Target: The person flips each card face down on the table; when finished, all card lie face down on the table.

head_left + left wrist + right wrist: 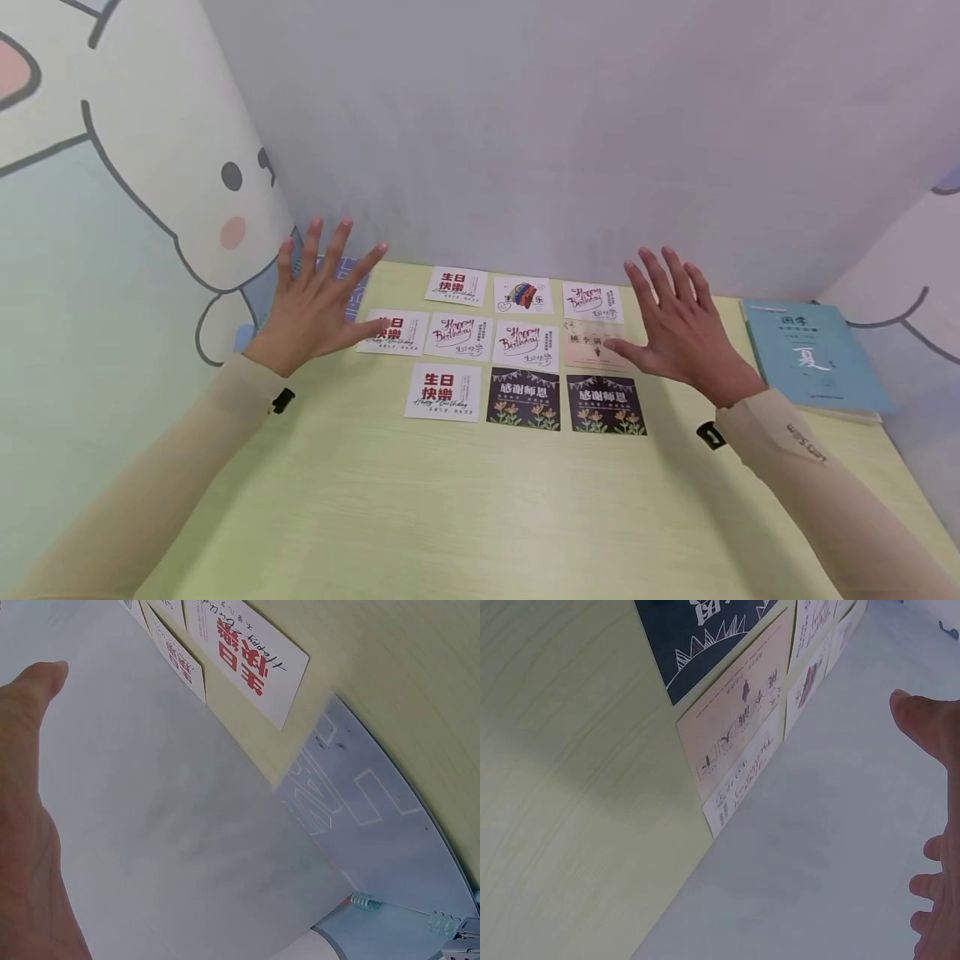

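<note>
Cards (527, 344) lie flat in three rows on the pale worktop (450, 517) in the head view: three at the back, near the grey wall (525, 133), four in the middle and three in front. The left hand (311, 296) hovers with its fingers spread, its grip released; the thumb covers some lettering on the leftmost red-lettered card (405, 325) of the middle row. The right hand (682, 333) hangs likewise, grip released and fingers spread, its thumb overlapping the lower right part of the pink card (581, 354). A blue spiral notebook (360, 292) is partly hidden behind the left hand. At the far right lies a blue book (821, 358), its small print too fine to read. Both sleeves (150, 483) run out at the bottom.

In the left wrist view, only the thumb and the side of the left hand show; its fingers are out of sight. One red-lettered card lies near the notebook, its top end cut off, as are the cards beyond it.

In the right wrist view, the right hand is cropped to its thumb and some fingertips, apart from the cards. A dark card (705, 645) is cut off above the pink card, and the farther cards, steeply foreshortened, are hard to read.
</note>
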{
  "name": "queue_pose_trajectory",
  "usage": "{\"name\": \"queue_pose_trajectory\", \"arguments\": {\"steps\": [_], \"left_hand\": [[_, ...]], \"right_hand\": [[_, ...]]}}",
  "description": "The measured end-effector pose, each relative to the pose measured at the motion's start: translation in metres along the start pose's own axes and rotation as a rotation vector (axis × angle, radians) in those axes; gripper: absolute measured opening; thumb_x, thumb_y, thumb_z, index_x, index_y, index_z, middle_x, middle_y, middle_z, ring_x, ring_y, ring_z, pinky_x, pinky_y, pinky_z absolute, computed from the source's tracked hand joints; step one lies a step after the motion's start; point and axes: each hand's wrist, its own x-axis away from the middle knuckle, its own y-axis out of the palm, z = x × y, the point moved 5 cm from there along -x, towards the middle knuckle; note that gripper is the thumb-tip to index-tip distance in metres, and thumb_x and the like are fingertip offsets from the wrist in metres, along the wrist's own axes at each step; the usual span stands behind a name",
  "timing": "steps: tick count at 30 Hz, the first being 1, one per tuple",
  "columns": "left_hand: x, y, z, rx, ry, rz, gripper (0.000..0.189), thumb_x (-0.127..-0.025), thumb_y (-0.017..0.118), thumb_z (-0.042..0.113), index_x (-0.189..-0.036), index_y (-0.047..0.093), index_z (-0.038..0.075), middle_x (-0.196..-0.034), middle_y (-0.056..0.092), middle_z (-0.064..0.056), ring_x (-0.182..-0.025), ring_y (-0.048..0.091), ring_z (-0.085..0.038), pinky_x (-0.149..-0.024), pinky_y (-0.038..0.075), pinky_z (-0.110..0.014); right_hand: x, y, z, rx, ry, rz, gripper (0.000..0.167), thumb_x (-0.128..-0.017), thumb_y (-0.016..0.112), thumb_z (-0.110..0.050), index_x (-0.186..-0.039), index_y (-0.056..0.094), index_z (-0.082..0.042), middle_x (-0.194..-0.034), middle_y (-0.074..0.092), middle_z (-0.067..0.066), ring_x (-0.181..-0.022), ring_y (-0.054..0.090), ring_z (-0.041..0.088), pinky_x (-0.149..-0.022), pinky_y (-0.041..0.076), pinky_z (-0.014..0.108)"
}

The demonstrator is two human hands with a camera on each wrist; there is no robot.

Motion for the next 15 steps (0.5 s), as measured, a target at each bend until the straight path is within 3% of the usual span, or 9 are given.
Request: {"name": "queue_pose_trajectory", "arguments": {"steps": [5, 12, 15], "left_hand": [[0.001, 0.0, -0.002, 0.007, -0.006, -0.017, 0.111, -0.086, 0.012, 0.1, -0.171, 0.025, 0.03, -0.183, -0.009, -0.012, -0.169, -0.021, -0.036, -0.126, -0.008, -0.069], [0.003, 0.001, -0.004, 0.008, -0.026, -0.099, 0.115, -0.083, 0.01, 0.102, -0.172, 0.022, 0.03, -0.183, -0.012, -0.013, -0.168, -0.021, -0.04, -0.128, -0.012, -0.068], [0.005, 0.004, -0.005, -0.009, -0.042, -0.176, 0.11, -0.086, 0.028, 0.099, -0.173, 0.016, 0.032, -0.182, -0.017, -0.012, -0.167, -0.023, -0.041, -0.128, -0.011, -0.069]], "right_hand": [[-0.002, 0.0, 0.001, 0.004, -0.004, 0.002, 0.119, -0.085, 0.067, -0.066, -0.172, 0.013, -0.007, -0.181, 0.01, 0.021, -0.169, 0.003, 0.046, -0.133, 0.008, 0.065], [-0.008, 0.001, -0.004, -0.017, 0.0, 0.006, 0.121, -0.085, 0.068, -0.068, -0.173, 0.011, -0.008, -0.181, 0.01, 0.021, -0.168, 0.003, 0.046, -0.132, 0.008, 0.066], [-0.013, 0.002, -0.01, -0.043, -0.004, 0.012, 0.12, -0.085, 0.067, -0.068, -0.173, 0.011, -0.009, -0.181, 0.01, 0.021, -0.168, 0.004, 0.046, -0.132, 0.009, 0.066]]}}
